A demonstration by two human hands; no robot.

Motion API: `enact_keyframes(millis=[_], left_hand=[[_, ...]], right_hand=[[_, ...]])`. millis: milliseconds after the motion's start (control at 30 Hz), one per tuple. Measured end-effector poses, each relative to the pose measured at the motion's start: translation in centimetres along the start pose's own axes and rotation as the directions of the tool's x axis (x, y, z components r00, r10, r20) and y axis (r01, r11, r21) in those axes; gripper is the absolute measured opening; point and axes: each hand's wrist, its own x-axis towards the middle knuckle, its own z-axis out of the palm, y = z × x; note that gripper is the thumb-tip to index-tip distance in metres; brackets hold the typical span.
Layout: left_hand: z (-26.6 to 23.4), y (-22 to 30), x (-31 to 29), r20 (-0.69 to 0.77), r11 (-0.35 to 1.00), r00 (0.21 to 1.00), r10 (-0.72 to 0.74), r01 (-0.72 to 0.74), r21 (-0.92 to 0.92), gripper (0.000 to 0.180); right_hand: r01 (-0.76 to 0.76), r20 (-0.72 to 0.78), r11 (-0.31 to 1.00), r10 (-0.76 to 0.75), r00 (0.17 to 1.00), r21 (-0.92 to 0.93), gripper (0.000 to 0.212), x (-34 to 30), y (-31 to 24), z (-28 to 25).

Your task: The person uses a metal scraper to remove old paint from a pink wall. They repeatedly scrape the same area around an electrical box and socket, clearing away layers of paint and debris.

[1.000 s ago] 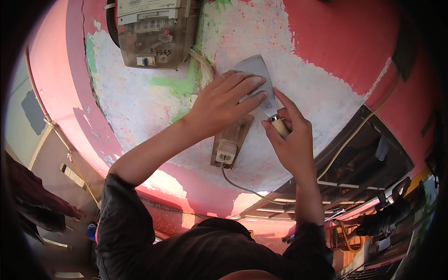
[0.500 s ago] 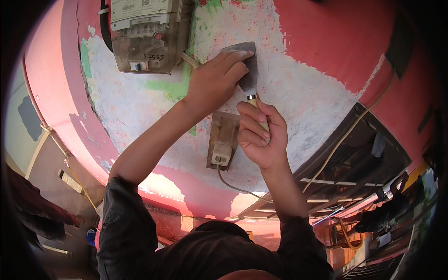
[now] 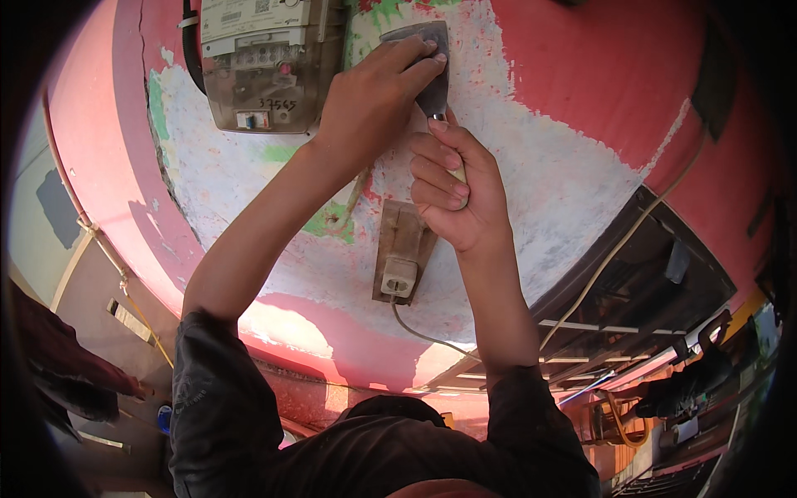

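Clamped around the cream-coloured handle of a flat grey metal scraper [image 3: 432, 98], the grip of the right hand [image 3: 457, 189] has its fingers curled over the front, palm toward me. With the left hand [image 3: 374, 95] I have fingertips laid on the broad face of the blade; its thumb is hidden, so I cannot tell whether that grip is closed on the metal or only resting there. I see the scraper over the upper part of a mottled whitish patch [image 3: 531, 170] on a red-and-pink painted wall [image 3: 581, 70], blade up and handle down; I cannot make out whether the edge touches. Just left of my left hand hangs a grey box-shaped electric meter with a smoky clear cover [image 3: 249, 93]. Below both hands, a square off-white socket [image 3: 398, 276] sits on a brown rectangular board [image 3: 397, 228], a thin grey cable [image 3: 422, 334] trailing from it.
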Motion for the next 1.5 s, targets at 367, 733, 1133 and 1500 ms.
enact_keyframes(millis=[367,733,1133,1500], left_hand=[[-1.7,-0.2,2.3,0.137,0.991,0.981,-0.135,0.136,0.007,0.042],[-4.0,1.4,2.9,0.163,0.988,0.978,-0.127,0.139,-0.067,0.027],[-3.7,1.2,4.1,0.093,0.991,0.990,-0.107,0.115,-0.076,0.028],[-1.8,0.3,2.3,0.093,0.993,0.989,-0.115,0.114,0.014,0.047]], right_hand=[[-0.047,0.011,0.995,0.046,0.999,0.083,0.010,1.1,-0.4,2.2],[-0.067,-0.011,0.998,0.068,0.998,0.004,0.017,0.6,-0.5,2.4],[-0.104,0.062,0.990,0.099,0.993,0.095,0.019,1.4,-0.7,3.8],[-0.020,-0.047,1.000,0.020,0.999,-0.019,0.007,0.0,-0.6,3.6]])
